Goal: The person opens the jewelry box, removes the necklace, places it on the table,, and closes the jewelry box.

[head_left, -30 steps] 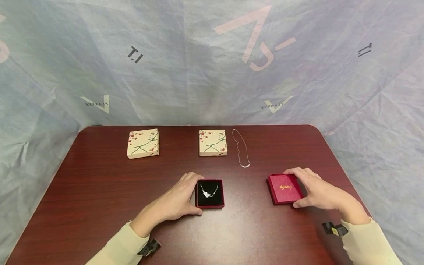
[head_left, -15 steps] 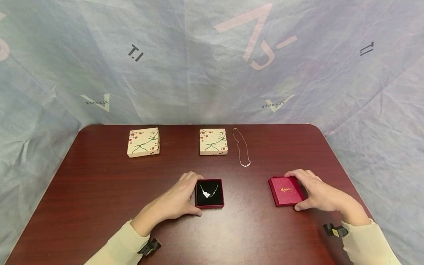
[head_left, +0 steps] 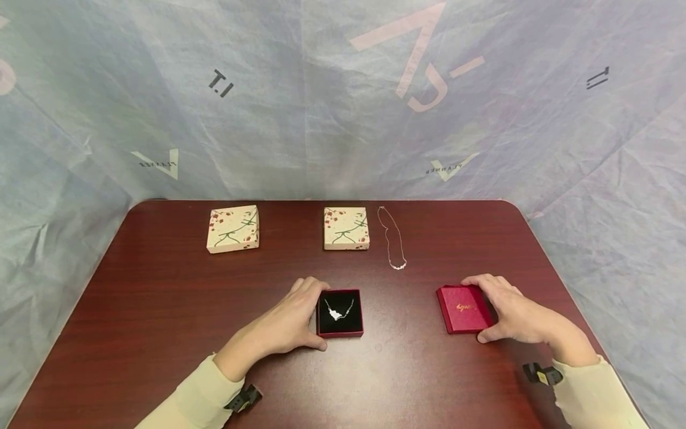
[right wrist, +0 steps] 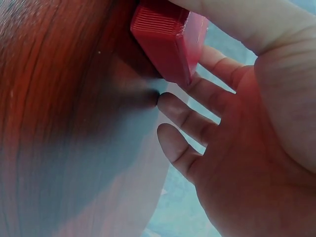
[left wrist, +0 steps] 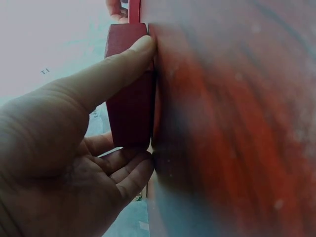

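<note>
My left hand (head_left: 284, 325) holds a small open red jewelry box (head_left: 341, 334) on the table, its thumb at the near side and its fingers at the far side. Inside, a silver necklace (head_left: 336, 314) with a pendant lies on black padding. On the right, my right hand (head_left: 517, 316) grips the red box lid (head_left: 462, 316), which carries gold lettering and sits top side up. In the right wrist view, index and middle fingers are at the edge of the lid (right wrist: 165, 44), while the other two fingers stay off it. The left wrist view shows the thumb across the box's side (left wrist: 131, 111).
Two cream boxes with a floral print, one at the back left (head_left: 233, 229) and one at the back middle (head_left: 346, 227), stand on the dark red wooden table (head_left: 161, 310). A thin silver chain necklace (head_left: 398, 266) lies right of the middle one. Grey printed fabric (head_left: 300, 119) hangs behind.
The lid in my right hand has come down from a slight tilt to lie flat, shifting a little right and toward me. My left hand and the open box have stayed put.
</note>
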The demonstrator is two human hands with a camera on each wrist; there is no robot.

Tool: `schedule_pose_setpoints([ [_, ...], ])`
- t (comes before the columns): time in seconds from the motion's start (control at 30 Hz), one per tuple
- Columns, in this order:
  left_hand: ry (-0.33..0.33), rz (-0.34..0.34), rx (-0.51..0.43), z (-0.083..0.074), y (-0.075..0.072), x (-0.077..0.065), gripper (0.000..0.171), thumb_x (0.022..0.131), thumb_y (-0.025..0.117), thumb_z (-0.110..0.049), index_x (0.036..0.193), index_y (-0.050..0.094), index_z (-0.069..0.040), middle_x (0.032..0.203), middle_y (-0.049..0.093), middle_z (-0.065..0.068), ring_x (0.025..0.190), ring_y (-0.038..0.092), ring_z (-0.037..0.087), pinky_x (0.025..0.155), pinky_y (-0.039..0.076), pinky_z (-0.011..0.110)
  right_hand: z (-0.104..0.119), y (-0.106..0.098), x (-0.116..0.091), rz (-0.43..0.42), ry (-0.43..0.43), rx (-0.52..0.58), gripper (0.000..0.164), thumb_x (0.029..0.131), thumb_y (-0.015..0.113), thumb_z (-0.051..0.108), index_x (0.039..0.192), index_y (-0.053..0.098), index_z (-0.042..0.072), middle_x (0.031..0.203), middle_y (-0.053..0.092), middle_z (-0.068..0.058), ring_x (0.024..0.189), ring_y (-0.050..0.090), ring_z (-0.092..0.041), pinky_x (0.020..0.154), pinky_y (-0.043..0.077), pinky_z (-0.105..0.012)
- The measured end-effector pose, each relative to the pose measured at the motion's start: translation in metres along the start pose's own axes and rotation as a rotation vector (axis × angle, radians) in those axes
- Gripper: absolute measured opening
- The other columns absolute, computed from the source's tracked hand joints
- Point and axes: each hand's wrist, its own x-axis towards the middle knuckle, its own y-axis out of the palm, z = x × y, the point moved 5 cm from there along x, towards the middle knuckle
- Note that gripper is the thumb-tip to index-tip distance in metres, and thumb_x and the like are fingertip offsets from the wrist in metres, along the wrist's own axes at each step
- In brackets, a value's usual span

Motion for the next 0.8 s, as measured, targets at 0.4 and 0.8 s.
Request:
schedule_pose_setpoints([
  [0.4,-0.007,0.009,-0.017,0.002,-0.001,-0.001,0.108,0.061,0.105,-0.030,0.146,0.048,0.003,0.135,0.054,0.009,0.126,0.048,0.024,0.111,0.044,0.043,0.014,-0.009,0.008,-0.025,0.003,0.000,0.108,0.065,0.103,0.040,0.152,0.047,0.010,0.143,0.055,-0.005,0.129,0.047,-0.026,0.092,0.035,-0.052],
  [0.8,-0.001,-0.014,-0.016,0.003,-0.005,-0.003,0.108,0.063,0.104,-0.038,0.146,0.049,0.003,0.136,0.054,0.010,0.125,0.048,0.023,0.111,0.045,0.044,0.074,-0.012,0.047,-0.073,-0.201,-0.018,0.068,0.091,0.086,0.037,0.148,0.054,0.016,0.143,0.056,0.010,0.133,0.048,-0.017,0.107,0.035,-0.049],
])
